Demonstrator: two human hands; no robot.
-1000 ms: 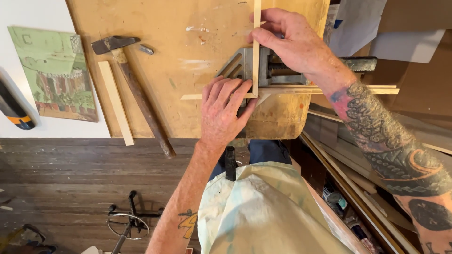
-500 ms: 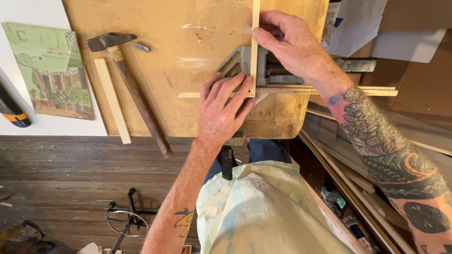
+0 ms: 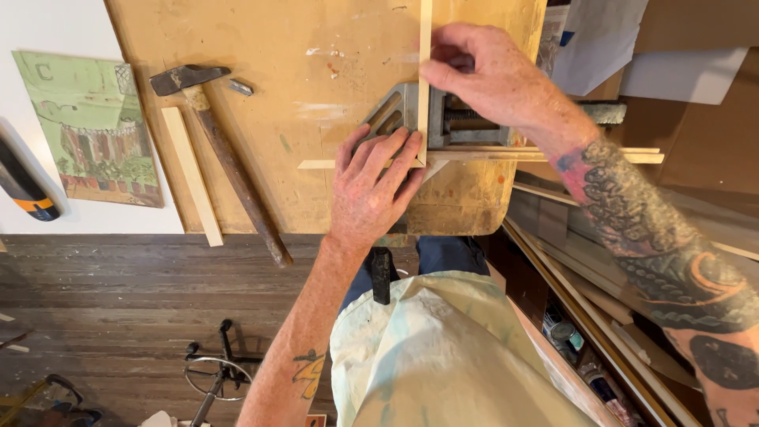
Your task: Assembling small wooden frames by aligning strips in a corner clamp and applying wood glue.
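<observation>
A grey metal corner clamp (image 3: 395,111) sits on the worn wooden workbench (image 3: 316,79). Two thin wooden strips meet in it at a right angle: an upright strip (image 3: 425,47) and a horizontal strip (image 3: 316,164). My left hand (image 3: 373,186) lies flat over the corner, fingers spread, pressing on the horizontal strip and the clamp. My right hand (image 3: 490,79) is closed around the upright strip and the clamp's screw side, thumb and fingers pinching there. The joint itself is partly hidden under my fingers.
A hammer (image 3: 221,150) with a wooden handle lies left of the clamp, beside a loose pale strip (image 3: 192,174). A small painting (image 3: 87,126) rests on a white surface at far left. Long wooden strips (image 3: 585,300) lean at the right. Dark floorboards show below.
My left hand slid up slightly over the corner joint. My right hand shifted a little on the upright strip. The strips and clamp have stayed in place.
</observation>
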